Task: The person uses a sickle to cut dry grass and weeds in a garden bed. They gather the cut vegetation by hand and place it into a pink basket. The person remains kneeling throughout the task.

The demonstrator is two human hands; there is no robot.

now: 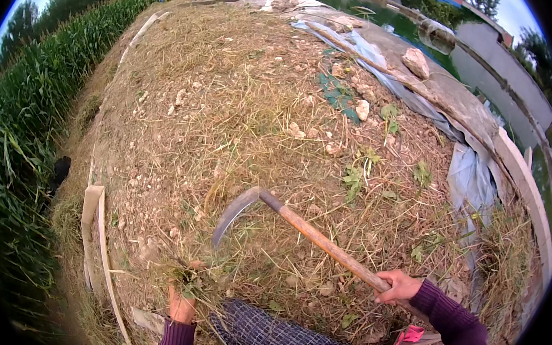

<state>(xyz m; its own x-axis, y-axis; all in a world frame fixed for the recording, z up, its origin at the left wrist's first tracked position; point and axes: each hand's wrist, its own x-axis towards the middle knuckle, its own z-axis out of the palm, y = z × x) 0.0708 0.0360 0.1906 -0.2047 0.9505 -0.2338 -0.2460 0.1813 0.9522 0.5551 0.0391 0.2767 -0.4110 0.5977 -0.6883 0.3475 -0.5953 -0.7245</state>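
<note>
My right hand (395, 286) grips the wooden handle (330, 246) of a sickle near its lower end. The curved steel blade (233, 215) points left, just over dry cut grass on the ground. My left hand (183, 301) is closed around a bunch of grass and weeds (187, 279), which hides most of its fingers. The sickle's tip is a short way above and to the right of that bunch, apart from it. My knee in checked trousers (268, 324) lies between the two hands.
Straw, stones and wilted leaves cover the earth bank. A cornfield (25, 138) borders it on the left, near a pale board (104, 264). Grey plastic sheeting (471, 176), a rock (415, 63) and green water (390, 15) lie along the right. Something pink (408, 339) lies by my right arm.
</note>
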